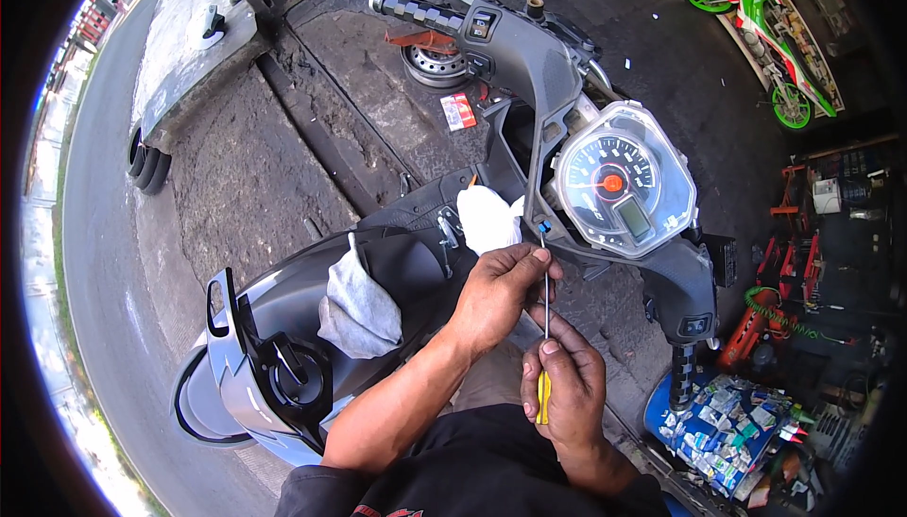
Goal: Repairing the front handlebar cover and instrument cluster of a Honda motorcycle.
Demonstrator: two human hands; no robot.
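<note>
Head view: a scooter with its instrument cluster (625, 180) exposed between the handlebar ends; all positions below are referenced to this cluster.

Screwdriver (543, 396): located on the near-left side of the cluster, yellow handle toward the wearer, thin metal shaft directed away. Its tip lies at a small blue piece (544, 226) at the edge of the grey handlebar cover (534, 59), just left of the cluster. Contact between tip and piece cannot be confirmed.

Right hand (567, 375): on the near side of the cluster, fingers curled closed about the screwdriver handle.

Left hand (501, 295): near-left of the cluster, thumb and forefinger pinched together on the shaft close to the tip; the remaining fingers are partly hidden.

Surrounding items: a white bundle (487, 218) lies left of the cluster, just beyond the left hand. Farther left, a grey cloth (357, 300) is draped on the dark scooter seat (402, 257). Beyond the cluster to the left, a red-and-white packet (459, 111) and a wheel rim (436, 66) rest on the ground. To the near right of the cluster stands a blue drum (658, 413) with assorted small items on top.
</note>
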